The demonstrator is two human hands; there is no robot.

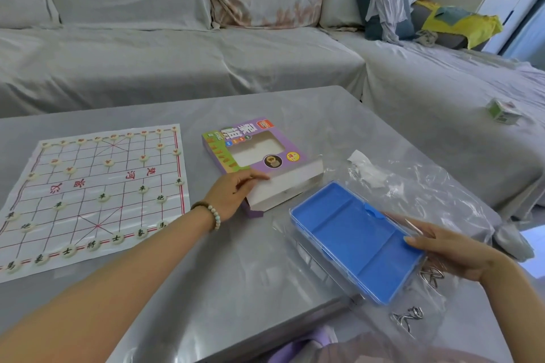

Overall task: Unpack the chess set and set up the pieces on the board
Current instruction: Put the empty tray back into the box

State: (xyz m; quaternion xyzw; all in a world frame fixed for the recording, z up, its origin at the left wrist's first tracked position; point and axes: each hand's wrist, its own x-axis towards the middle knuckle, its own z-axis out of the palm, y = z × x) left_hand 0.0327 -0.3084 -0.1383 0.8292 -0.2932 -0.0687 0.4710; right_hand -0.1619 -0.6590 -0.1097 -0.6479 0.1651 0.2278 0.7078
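A paper Chinese chess board (pixel 88 186) lies flat at the table's left, with round cream pieces (pixel 103 197) standing on its lines along both ends. The purple chess set box (pixel 253 150) lies in the middle, its white end flap open. My left hand (pixel 233 194) rests against that open end, fingers stretched onto the flap. A blue plastic tray (pixel 354 242) in a clear case lies at the right with nothing in it. My right hand (pixel 454 247) touches the tray's right edge with straight fingers.
A crumpled clear plastic bag (pixel 418 186) lies under and behind the tray. Metal wire puzzles (pixel 408 317) sit near the table's front right edge. A grey-covered sofa (pixel 177 53) runs behind the table, with a small box (pixel 502 111) on its right seat.
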